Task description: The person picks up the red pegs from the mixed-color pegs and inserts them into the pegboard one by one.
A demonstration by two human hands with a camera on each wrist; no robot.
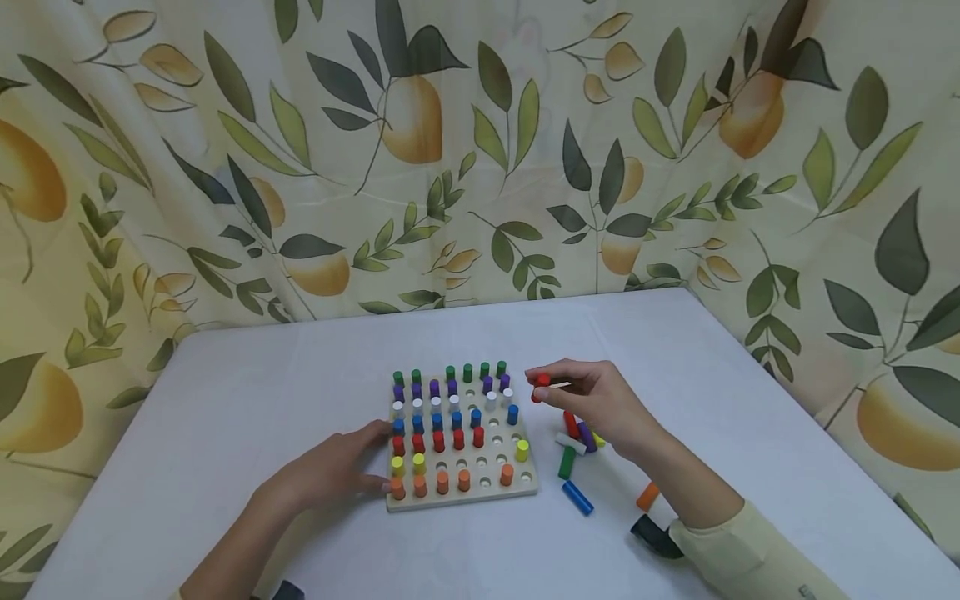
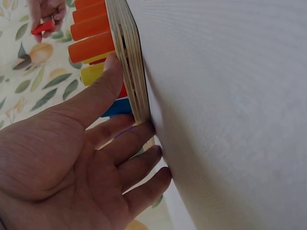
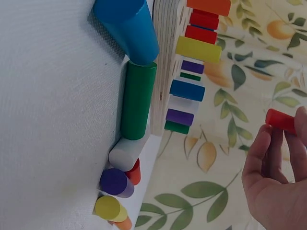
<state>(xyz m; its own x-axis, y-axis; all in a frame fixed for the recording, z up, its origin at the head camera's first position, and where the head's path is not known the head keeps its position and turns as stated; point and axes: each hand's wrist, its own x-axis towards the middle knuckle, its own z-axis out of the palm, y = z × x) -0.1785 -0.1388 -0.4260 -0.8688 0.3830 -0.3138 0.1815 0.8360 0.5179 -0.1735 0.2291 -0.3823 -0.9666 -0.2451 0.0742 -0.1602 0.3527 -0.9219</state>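
Observation:
A wooden pegboard (image 1: 502, 497) holds rows of round pegs in green, purple, white, blue, red, yellow and orange, with some holes bare. At its left edge rests my left hand (image 1: 330, 467), fingers loosely extended; the thumb touches the edge by an orange peg (image 2: 91, 47). My right hand (image 1: 600, 404) pinches a red peg (image 1: 541, 385) between thumb and fingertips, raised beyond the board's right back corner. In the right wrist view the red peg (image 3: 280, 120) sticks out past the fingertips.
Loose pegs lie right of the board: a blue peg (image 1: 577, 497), a green peg (image 1: 567, 462), a white peg (image 1: 572, 443), a purple peg (image 1: 587, 437) and others. An orange peg (image 1: 647, 497) lies by the right forearm. A patterned curtain (image 1: 480, 167) hangs behind the white table (image 1: 300, 358).

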